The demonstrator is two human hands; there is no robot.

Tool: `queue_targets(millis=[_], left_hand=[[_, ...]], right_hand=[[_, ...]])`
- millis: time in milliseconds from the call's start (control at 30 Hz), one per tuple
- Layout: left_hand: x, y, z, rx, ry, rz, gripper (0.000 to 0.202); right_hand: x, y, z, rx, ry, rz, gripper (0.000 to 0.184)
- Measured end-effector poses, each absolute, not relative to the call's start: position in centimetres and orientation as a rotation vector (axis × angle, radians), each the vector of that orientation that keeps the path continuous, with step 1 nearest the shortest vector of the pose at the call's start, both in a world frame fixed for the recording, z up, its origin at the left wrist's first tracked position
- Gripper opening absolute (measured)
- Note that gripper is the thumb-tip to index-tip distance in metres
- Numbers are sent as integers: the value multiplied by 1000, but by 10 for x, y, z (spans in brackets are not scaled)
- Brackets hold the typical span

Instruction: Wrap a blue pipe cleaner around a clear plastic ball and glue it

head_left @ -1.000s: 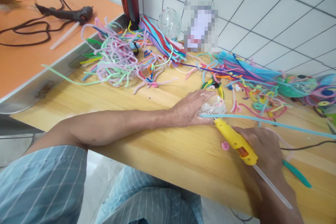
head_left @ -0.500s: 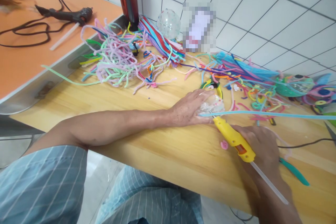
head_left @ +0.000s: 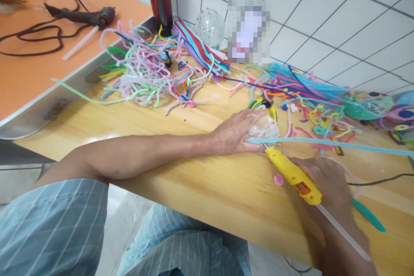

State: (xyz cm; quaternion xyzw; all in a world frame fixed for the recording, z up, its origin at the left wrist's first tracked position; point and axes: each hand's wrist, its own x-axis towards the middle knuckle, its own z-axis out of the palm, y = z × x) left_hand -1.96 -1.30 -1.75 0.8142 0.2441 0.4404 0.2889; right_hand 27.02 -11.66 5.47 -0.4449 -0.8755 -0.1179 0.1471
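My left hand (head_left: pixel 235 133) is closed around a clear plastic ball (head_left: pixel 267 128) with small coloured specks. A long light blue pipe cleaner (head_left: pixel 326 142) runs from the ball's near side out to the right. My right hand (head_left: pixel 326 181) grips a yellow hot glue gun (head_left: pixel 293 172), its metal nozzle beside the ball and the blue pipe cleaner. A pale glue stick (head_left: pixel 344 233) sticks out of the gun's back end. A thin glue thread seems to trail near the nozzle. On the table below lies a small pink curl (head_left: pixel 278 179).
Tangled pipe cleaners (head_left: pixel 142 69) and bundled ones (head_left: pixel 202 51) lie along the back. Yellow-handled pliers (head_left: pixel 273 112) sit behind the ball. Another clear ball (head_left: pixel 210 27), a red flask (head_left: pixel 158 0), a black glue gun (head_left: pixel 86 17) and a teal-handled tool (head_left: pixel 368 215) are around.
The glue gun's nozzle has drawn slightly down and away from the ball, with my right hand shifting a little right. My left hand keeps its hold on the ball.
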Motion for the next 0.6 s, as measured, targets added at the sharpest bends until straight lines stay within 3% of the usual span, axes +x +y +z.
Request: queue_targets(millis=[133,600], left_hand=[[-20,-13,-18,2176,647,1171,89],[-19,-15,-15,2161,688,1146,89]], right_hand=[[260,-117,62,-1037,-2545,-482,23],[250,-120,66,-1054,-2477,-435,26]])
